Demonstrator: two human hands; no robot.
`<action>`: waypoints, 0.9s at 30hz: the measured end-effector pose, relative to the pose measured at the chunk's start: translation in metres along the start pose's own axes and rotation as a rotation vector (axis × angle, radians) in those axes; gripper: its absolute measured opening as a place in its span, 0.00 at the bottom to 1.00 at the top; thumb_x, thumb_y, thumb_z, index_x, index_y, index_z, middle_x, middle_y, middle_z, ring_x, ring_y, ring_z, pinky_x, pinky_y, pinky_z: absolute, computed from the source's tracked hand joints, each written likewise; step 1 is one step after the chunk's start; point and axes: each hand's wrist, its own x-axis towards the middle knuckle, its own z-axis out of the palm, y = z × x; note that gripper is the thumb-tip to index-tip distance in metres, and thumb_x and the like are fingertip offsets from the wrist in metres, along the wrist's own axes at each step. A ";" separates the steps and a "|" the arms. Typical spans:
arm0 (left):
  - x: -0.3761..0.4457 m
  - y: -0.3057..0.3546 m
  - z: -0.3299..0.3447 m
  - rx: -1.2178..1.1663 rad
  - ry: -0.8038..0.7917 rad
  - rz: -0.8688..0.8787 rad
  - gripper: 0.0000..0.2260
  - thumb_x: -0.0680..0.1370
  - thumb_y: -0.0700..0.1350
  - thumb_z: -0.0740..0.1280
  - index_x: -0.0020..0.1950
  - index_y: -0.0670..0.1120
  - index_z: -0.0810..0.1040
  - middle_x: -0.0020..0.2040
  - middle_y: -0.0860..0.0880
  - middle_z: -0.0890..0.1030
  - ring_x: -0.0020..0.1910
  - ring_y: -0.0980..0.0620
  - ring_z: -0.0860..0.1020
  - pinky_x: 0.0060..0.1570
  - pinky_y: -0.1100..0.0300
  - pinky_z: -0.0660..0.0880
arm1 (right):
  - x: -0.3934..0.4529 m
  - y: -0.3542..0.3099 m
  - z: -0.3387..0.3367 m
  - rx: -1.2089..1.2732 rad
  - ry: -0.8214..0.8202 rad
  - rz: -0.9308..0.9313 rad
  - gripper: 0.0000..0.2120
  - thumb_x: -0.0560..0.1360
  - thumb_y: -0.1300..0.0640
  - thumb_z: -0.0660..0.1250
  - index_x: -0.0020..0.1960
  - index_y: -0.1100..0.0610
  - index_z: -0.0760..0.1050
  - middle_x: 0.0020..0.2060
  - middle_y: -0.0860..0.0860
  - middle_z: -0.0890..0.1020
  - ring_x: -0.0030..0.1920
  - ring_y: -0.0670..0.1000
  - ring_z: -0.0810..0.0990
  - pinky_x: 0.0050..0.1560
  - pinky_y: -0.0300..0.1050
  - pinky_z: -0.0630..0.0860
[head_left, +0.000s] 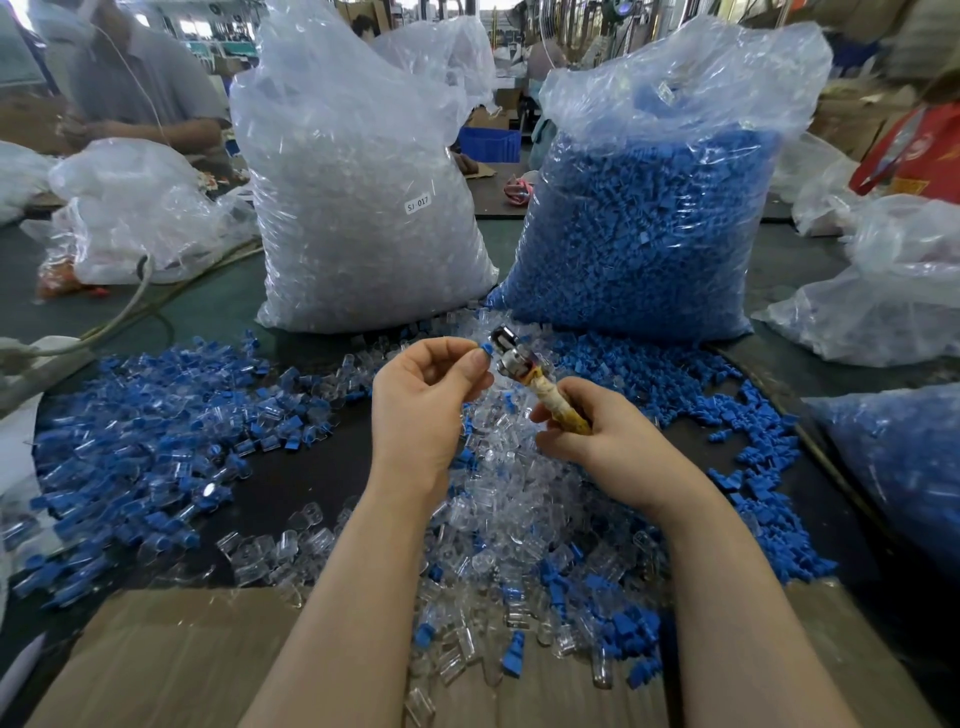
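My left hand (426, 389) pinches a small blue plastic piece (487, 352) between thumb and fingertips, right beside the metal head of a tool (511, 349). My right hand (597, 431) grips that tool by its tape-wrapped handle (558, 402), the head pointing up and left. Below my hands lies a heap of clear plastic caps (498, 519). Loose blue pieces (675, 384) spread to the right, and joined blue-and-clear parts (156, 426) pile up on the left.
Two tall plastic bags stand behind: one of clear caps (358, 208), one of blue pieces (649, 223). More bags sit at the left (140, 218) and right (898, 291). Cardboard (171, 660) covers the near edge. A person in grey (140, 83) sits at far left.
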 end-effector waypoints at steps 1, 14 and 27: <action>0.000 0.000 0.000 0.003 -0.001 0.004 0.04 0.76 0.34 0.69 0.45 0.42 0.81 0.38 0.47 0.83 0.35 0.57 0.81 0.40 0.67 0.78 | 0.000 0.000 0.000 -0.010 0.002 -0.001 0.10 0.75 0.59 0.70 0.53 0.62 0.73 0.44 0.65 0.75 0.37 0.53 0.70 0.41 0.48 0.66; 0.002 -0.002 -0.001 0.018 -0.023 0.033 0.04 0.76 0.35 0.70 0.45 0.43 0.81 0.37 0.51 0.84 0.37 0.57 0.82 0.42 0.66 0.78 | 0.000 -0.001 0.001 -0.085 0.002 -0.007 0.06 0.75 0.61 0.67 0.51 0.55 0.72 0.37 0.51 0.74 0.33 0.49 0.69 0.35 0.45 0.67; 0.002 -0.001 -0.002 -0.026 -0.029 0.004 0.04 0.76 0.35 0.69 0.45 0.42 0.81 0.38 0.50 0.84 0.38 0.56 0.82 0.41 0.66 0.78 | 0.001 0.001 0.008 -0.173 0.087 -0.041 0.07 0.72 0.63 0.63 0.42 0.51 0.73 0.28 0.47 0.73 0.25 0.43 0.68 0.27 0.40 0.64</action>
